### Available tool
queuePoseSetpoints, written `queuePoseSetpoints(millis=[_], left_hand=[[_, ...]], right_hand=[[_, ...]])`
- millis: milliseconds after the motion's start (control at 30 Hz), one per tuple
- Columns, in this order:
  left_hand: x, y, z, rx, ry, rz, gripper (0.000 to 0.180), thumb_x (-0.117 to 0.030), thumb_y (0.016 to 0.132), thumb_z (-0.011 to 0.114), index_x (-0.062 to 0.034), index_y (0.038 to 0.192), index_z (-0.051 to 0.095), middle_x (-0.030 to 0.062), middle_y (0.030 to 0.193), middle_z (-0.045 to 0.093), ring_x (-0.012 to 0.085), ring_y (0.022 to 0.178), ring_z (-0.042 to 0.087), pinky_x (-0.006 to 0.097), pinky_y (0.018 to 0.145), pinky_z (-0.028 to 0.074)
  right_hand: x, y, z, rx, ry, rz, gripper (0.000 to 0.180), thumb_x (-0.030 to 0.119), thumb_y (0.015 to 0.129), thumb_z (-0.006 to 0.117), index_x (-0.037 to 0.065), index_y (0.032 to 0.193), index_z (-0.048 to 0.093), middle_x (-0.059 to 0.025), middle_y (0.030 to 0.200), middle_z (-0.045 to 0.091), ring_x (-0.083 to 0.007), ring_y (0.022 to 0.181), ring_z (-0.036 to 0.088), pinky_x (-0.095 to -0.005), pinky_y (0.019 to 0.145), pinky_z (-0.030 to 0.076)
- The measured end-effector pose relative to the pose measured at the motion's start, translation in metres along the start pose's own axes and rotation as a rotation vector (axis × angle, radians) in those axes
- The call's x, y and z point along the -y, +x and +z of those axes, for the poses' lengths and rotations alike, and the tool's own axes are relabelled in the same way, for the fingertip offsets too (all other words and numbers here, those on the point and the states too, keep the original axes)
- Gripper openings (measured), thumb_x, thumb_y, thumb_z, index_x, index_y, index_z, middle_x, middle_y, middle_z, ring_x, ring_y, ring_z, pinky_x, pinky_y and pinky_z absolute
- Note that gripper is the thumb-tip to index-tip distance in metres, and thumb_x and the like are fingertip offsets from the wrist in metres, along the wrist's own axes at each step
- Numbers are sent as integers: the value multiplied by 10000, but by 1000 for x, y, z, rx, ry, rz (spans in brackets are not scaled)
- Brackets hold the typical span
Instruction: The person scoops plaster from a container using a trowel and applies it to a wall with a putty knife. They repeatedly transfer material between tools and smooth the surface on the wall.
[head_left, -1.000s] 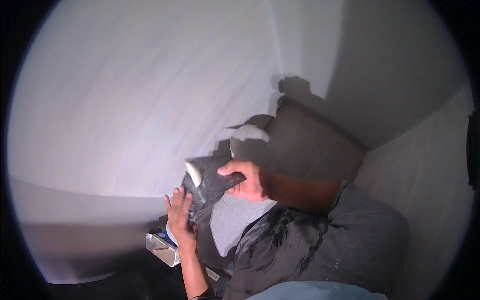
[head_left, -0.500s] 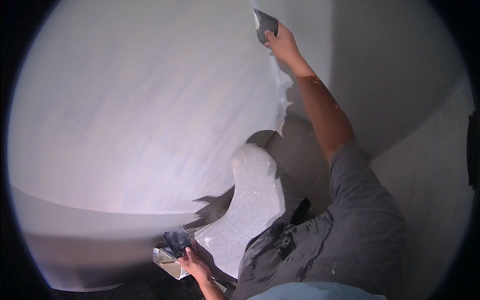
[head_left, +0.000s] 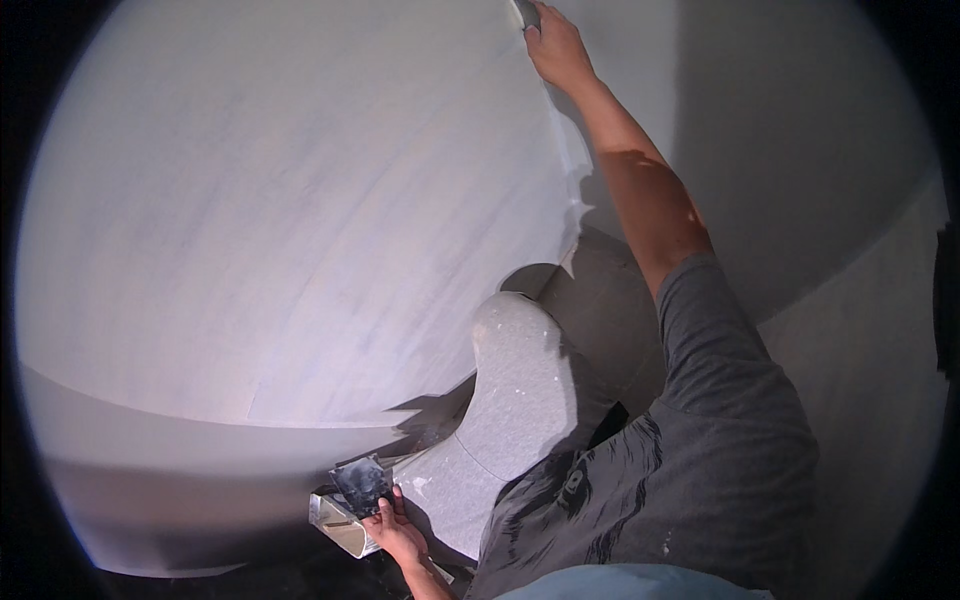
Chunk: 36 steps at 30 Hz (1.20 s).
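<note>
A: Up top, near the rim, right hand [head_left: 556,42] is closed round a trowel [head_left: 523,12], blade flat to the wall [head_left: 300,220]. Only a dark sliver of the tool shows; rest is cut off by the edge.

B: Count?

A: 2 hands, 2 flat tools, 1 tray. Left hand [head_left: 397,535] is low, at the bottom edge, fingers curled, thumb pinching a dark blade [head_left: 362,483] w/ pale smears on it. Blade sits just over a tray [head_left: 345,520].

B: Tray, what kind?

A: Angular, light metal by the look, tan inside, edges crusted w/ white. Can't tell what's in it.

B: Wall?

A: Smooth, pale, matte, faint slanted streaks across it. Ragged white line of wet filler runs down along the right forearm, approx. where lit face meets a shaded face. So 2 wall faces, a corner btw. them, right one in shadow.

B: Clothes?

A: Grey tee w/ black print, few white flecks. Grey trousers, knee [head_left: 520,390] bent up, rounded, speckled w/ white dust. Blue strip at the very bottom, can't tell what.

B: Floor?

A: Dark under the tray, hardly readable. Pale band curves along the bottom left below the lit wall; fisheye bends it. Strong light from the left, hard shadow of arm and body on the right face.
</note>
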<state>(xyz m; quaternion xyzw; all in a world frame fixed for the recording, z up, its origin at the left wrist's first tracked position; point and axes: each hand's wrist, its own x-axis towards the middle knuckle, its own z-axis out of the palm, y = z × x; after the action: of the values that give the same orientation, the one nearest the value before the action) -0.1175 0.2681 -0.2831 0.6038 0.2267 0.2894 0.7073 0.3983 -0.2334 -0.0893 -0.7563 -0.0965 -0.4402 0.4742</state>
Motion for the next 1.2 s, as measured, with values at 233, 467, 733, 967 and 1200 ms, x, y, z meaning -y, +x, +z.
queuePoseSetpoints(millis=[233, 467, 733, 967, 1200], left_hand=[[-9, -3, 14, 16, -19, -37, 217, -32, 1000, 594, -8, 1193, 497, 88, 1136, 617, 187, 994, 655, 432, 998, 573], [-29, -9, 37, -38, -333, -160, 397, 24, 938, 609, -16, 1316, 495, 63, 1186, 639, 184, 1049, 658, 456, 1049, 537], [-75, 13, 103, 145, -529, -318, 189, -139, 999, 614, 5, 1115, 652, 156, 1045, 712, 205, 916, 700, 299, 780, 613], [-94, 32, 166, 186, -519, -253, 170, -174, 996, 647, -22, 1072, 636, 81, 945, 680, 140, 741, 594, 239, 532, 455], [-96, 32, 181, 289, -557, -134, 184, -119, 999, 638, 25, 1112, 621, 98, 963, 666, 141, 776, 592, 185, 531, 489]], right_hand=[[-19, 1, 26, -42, -142, 40, 549, 7, 918, 454, -19, 1466, 438, -306, 1401, 496, -467, 1299, 472, -464, 1119, 392], [10, -30, 51, -68, -203, 13, 569, 110, 889, 616, 58, 1442, 490, -230, 1248, 566, -440, 1137, 583, -494, 1009, 485], [117, -105, 78, 90, -57, -14, 689, 82, 871, 683, 45, 1498, 401, -193, 1272, 476, -400, 1180, 505, -490, 1021, 463], [203, -189, 105, 184, 56, -108, 838, 16, 773, 738, 31, 1521, 361, -201, 1238, 455, -408, 1162, 486, -478, 1003, 464], [241, -260, 97, 351, 246, -168, 736, 7, 839, 636, 19, 1523, 362, -205, 1276, 480, -406, 1170, 521, -470, 960, 500]])
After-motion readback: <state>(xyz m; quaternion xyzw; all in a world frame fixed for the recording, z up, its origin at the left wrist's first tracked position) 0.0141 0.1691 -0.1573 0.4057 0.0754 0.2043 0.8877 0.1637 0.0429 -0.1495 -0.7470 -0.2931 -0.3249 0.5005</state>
